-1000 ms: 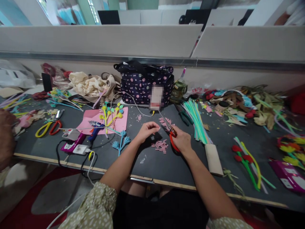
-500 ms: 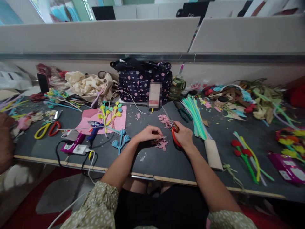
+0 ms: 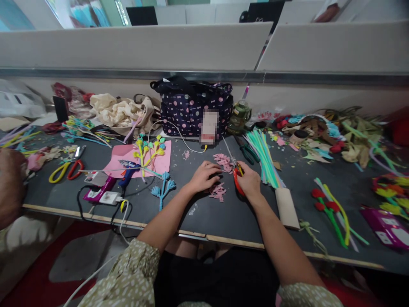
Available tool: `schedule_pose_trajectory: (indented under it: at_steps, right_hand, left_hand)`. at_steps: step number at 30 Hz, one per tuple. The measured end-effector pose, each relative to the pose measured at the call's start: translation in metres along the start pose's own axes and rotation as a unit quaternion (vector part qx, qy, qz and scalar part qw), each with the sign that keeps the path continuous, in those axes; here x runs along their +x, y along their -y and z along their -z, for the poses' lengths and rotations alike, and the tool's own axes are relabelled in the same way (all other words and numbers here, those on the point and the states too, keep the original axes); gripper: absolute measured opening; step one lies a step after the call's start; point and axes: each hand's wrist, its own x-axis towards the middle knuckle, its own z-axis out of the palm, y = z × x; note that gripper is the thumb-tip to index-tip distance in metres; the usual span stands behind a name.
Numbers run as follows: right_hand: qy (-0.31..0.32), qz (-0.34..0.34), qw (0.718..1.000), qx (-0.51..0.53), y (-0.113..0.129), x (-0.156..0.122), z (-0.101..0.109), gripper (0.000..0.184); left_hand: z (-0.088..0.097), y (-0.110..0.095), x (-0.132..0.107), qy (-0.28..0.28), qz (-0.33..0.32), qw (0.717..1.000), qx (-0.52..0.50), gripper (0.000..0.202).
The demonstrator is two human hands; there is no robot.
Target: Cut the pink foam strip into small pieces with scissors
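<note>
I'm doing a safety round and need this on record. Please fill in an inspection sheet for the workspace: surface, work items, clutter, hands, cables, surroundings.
Surface: dark tabletop, small scraps scattered.
Work items: red-handled scissors; near pink pile; far pink pile.
Clutter: pink sheet, blue glue gun, pliers, green strips.
Hands: right hand grips the scissors; left hand is at the near pile, its grasp hidden.
Cables: white cable hangs over the front edge; black cord loops nearby.
Surroundings: polka-dot bag and pale partition behind; another person's arm at the left edge.
</note>
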Motion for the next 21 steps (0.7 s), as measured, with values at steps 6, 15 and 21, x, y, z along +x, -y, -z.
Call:
schedule_pose_trajectory:
  at_steps: [6,15,21]
  right_hand:
    - [0.016,0.010,1.000,-0.018,0.001,-0.002,-0.002,0.040]
    - [-0.001,0.041,0.999,-0.017,-0.001,-0.004,-0.006,0.037]
    - [-0.010,0.065,0.998,0.001,0.001,-0.006,-0.005,0.037]
  left_hand:
    - [-0.013,0.000,-0.001,0.058,-0.018,0.992,0.114,0.036]
    - [-0.020,-0.005,0.000,0.058,0.005,0.990,0.127,0.040]
    - [-0.014,-0.002,0.002,-0.008,0.025,0.999,0.032,0.033]
